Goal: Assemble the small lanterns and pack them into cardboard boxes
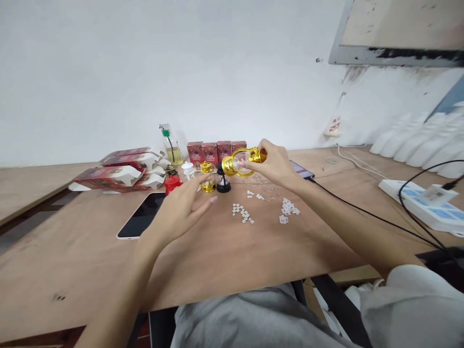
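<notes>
My right hand point(273, 162) grips a shiny gold miniature lantern point(244, 162), tipped on its side above the table. My left hand point(184, 205) is empty, its fingers stretched apart, close to a row of small lanterns. That row has a red lantern point(172, 184), a white lantern point(188, 170), a gold lantern point(208, 179) and a black lantern point(223, 180). Behind the red one a dark bronze-coloured lantern point(170, 170) shows in part. Below the held lantern lie several button cells point(242, 212), small white plastic pieces point(288, 208) and thin bent wires point(268, 191).
Red printed boxes point(209, 153) stand by the wall, and flattened ones point(112, 177) pile at the left. A pump bottle point(173, 149) holds yellow liquid. A phone point(141, 215) lies left, another phone point(300, 170) right. A power strip point(424, 203), cables and white bottles point(416, 140) occupy the right.
</notes>
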Tool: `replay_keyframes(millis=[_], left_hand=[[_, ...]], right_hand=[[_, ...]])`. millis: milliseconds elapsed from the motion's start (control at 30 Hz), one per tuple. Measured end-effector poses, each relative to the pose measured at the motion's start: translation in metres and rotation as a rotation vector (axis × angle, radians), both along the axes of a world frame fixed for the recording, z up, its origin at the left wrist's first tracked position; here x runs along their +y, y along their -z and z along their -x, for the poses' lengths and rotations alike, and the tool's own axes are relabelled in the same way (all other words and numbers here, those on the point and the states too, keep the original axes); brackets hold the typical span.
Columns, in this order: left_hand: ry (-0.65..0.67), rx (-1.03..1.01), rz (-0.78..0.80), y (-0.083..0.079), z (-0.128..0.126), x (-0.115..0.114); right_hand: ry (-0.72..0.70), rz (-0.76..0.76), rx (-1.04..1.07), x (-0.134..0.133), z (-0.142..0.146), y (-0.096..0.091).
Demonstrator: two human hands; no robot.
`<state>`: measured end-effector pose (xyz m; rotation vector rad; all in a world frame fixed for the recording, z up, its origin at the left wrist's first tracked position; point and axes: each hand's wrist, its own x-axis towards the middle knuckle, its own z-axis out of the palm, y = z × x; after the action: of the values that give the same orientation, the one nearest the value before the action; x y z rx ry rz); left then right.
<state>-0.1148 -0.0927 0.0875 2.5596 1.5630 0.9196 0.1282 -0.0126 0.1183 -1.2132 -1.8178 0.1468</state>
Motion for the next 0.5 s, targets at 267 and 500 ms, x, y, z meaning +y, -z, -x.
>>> replay_keyframes(millis=[267,500], left_hand=[[0.191,-0.478,0.224,0.027,-0.042,0.018],[0.351,-0.297,0.154,0.027,-0.060,0.033]], right_hand=[[-0.505,0.405,0.651,-0.021,0.016,0.075],[-0.578,0.289,0.655,-0.014,0.018,0.101]])
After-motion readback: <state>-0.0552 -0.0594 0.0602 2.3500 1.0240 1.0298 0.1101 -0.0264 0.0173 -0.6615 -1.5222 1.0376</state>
